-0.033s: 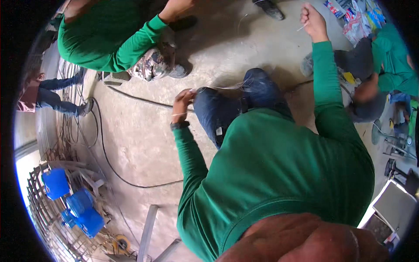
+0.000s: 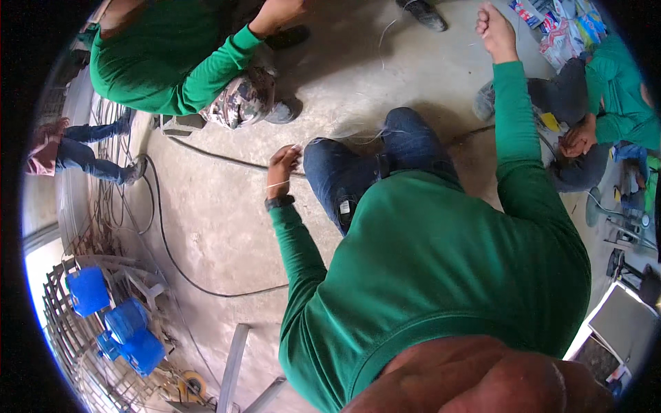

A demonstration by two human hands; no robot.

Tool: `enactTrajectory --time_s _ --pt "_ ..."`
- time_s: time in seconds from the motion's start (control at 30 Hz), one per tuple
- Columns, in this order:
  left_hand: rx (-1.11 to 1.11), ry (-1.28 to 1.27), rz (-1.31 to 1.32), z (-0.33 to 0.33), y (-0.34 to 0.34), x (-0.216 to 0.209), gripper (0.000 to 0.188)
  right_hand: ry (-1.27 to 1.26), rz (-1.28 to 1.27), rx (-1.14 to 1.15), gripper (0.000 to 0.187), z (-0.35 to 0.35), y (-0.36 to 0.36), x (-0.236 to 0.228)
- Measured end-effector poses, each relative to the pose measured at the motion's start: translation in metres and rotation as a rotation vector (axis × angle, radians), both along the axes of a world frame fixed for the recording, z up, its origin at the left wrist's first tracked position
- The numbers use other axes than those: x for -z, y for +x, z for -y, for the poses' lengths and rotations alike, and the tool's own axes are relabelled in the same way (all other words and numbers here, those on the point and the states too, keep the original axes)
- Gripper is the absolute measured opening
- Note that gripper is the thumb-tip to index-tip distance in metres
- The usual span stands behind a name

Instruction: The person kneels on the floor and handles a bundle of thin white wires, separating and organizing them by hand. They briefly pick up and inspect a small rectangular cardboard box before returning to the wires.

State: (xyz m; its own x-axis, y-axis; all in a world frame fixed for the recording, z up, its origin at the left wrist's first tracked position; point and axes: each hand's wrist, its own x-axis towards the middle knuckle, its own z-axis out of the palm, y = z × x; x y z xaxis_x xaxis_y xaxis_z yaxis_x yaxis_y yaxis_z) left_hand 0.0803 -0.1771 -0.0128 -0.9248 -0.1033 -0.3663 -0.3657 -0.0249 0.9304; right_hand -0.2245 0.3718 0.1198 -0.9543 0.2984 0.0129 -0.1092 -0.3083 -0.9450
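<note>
My left hand [image 2: 284,165] is beside my left knee, its fingers curled on thin, pale, wire-like strands [image 2: 344,136]. These spread loosely across my knees, and their fine ends are hard to make out. A thin white loop crosses the wrist just above a dark wristband [image 2: 279,202]. Out ahead and to the right, my right hand [image 2: 494,31] is raised away from my body with its fingers closed. A faint bit of pale strand shows beside its fingers.
Ahead on the left sits a person in a green shirt [image 2: 141,72]; another co-worker's hands [image 2: 580,138] are at the right. A black cable [image 2: 206,292] curves over the floor. Blue containers [image 2: 127,320] stand by metal bars at lower left, and colourful bags [image 2: 561,34] lie at upper right.
My left hand has shifted slightly left and its strands have slackened over my knees. My right hand has moved a little forward. The co-worker's hands at right have come together.
</note>
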Motion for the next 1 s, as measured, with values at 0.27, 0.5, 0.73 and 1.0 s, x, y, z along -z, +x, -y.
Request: enactTrajectory --time_s 0.27,0.5,0.73,1.0 --pt "-0.033 0.039 0.103 0.026 0.052 0.011 0.021 0.256 0.007 -0.293 0.02 0.039 -0.012 -0.078" --pt "0.111 0.261 0.143 -0.03 0.073 0.026 0.017 0.431 -0.102 -0.601 0.039 0.108 0.004 -0.075" --pt "0.139 0.388 0.184 -0.043 0.088 0.021 0.019 0.5 -0.141 -0.816 0.076 0.177 0.003 -0.024" --pt "0.11 0.451 0.096 -0.025 0.097 0.01 0.022 0.945 -0.301 -0.07 0.057 0.21 -0.026 0.008"
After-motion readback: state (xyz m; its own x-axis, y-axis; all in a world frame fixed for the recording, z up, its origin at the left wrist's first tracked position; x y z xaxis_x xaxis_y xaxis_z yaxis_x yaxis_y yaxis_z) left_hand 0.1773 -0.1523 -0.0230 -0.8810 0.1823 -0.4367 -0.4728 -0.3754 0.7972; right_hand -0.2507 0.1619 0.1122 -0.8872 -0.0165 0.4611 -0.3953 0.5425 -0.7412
